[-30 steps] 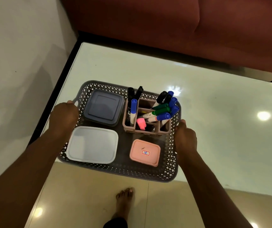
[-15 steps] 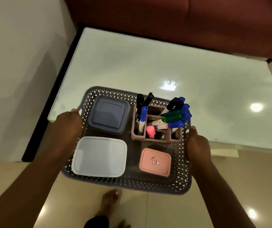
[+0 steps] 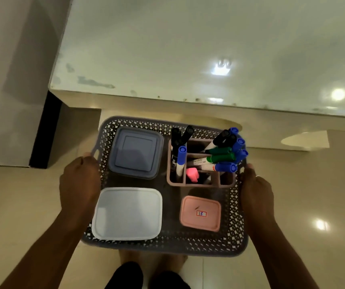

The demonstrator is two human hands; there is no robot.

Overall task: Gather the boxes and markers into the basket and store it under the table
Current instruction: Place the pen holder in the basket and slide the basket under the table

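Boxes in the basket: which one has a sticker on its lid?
The small pink box, near right corner; the blue box and white box have plain lids.

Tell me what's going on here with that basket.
A person grips the basket by its two sides, left hand on the left rim, right hand on the right. It is held over the floor, just in front of the table edge, not yet under it. Inside sit a blue-grey box, a white box, a pink box and a holder full of markers.

Left hand (image 3: 79, 184) fingers hidden under basket (image 3: 167, 245) rim; table (image 3: 167, 49) cut off top, right.
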